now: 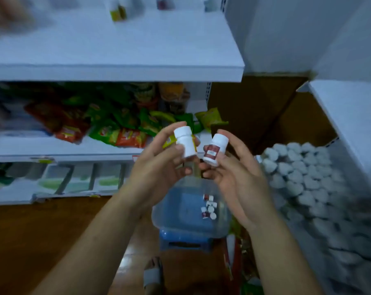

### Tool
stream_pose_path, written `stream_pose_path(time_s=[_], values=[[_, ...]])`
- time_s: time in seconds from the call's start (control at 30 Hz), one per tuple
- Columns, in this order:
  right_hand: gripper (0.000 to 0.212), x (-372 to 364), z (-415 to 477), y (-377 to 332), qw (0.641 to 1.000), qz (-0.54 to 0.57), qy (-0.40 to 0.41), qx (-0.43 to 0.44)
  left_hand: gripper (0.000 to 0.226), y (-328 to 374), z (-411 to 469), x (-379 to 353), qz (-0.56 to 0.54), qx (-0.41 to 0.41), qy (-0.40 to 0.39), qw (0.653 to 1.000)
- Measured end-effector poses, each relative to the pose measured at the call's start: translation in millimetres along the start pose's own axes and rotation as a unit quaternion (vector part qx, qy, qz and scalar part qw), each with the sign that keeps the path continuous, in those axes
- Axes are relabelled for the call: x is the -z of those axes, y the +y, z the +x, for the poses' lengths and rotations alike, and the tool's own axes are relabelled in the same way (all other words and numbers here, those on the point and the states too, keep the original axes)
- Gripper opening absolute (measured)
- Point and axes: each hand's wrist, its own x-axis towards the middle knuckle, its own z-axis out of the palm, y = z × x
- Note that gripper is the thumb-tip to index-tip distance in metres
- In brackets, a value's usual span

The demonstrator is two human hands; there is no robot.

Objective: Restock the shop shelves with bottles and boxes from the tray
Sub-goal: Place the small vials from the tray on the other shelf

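Above the tray (159,211) | left hand (159,165) fingers pinch a white bottle (184,141) upright, thumb on its front | right hand (235,173) fingers wrap a maroon-label bottle (214,151), tilted left, cap up | bottles just beside each other | more small bottles (209,206) lie in tray | top shelf (116,50) behind.

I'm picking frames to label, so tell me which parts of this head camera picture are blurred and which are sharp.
Head view: sharpest at the centre, on the two white bottles held in the hands; the stacked white caps at right and the upper shelf smear with motion blur; wide-angle bending curves the shelf edges; light is dim and bluish.
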Motion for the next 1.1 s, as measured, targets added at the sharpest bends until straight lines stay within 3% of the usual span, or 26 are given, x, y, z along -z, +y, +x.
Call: stream_pose_path(time_s=[0.13, 0.3, 0.53, 0.7, 0.83, 1.1], values=[[0.043, -28.0, -33.4, -54.6, 0.999, 0.036, -0.023, 0.021, 0.045, 52.8, -44.8, -47.2, 0.053, -0.053, 0.006, 0.997], [0.044, -50.7, -58.6, -88.4, 0.997, -0.004, -0.055, 0.052, 0.048, 85.6, -83.4, -83.9, 0.092, -0.103, -0.017, 0.99], [0.042, -67.0, -71.2, -113.9, 0.994, 0.017, -0.076, 0.077, 0.047, 103.8, -95.5, -105.0, -0.001, -0.1, -0.02, 0.995], [0.038, -81.7, -54.8, -113.0, 0.994, 0.026, -0.067, 0.084, 0.039, 115.8, -78.9, -94.1, 0.037, -0.134, -0.011, 0.99], [0.04, -100.7, -22.4, -107.2, 0.994, -0.034, -0.032, 0.099, 0.041, 132.3, -51.8, -66.7, 0.106, -0.148, 0.01, 0.983], [0.031, -163.9, 120.9, -98.9, 0.98, -0.163, 0.013, 0.115, 0.034, 206.8, 53.9, 34.7, 0.235, -0.175, 0.039, 0.955]])
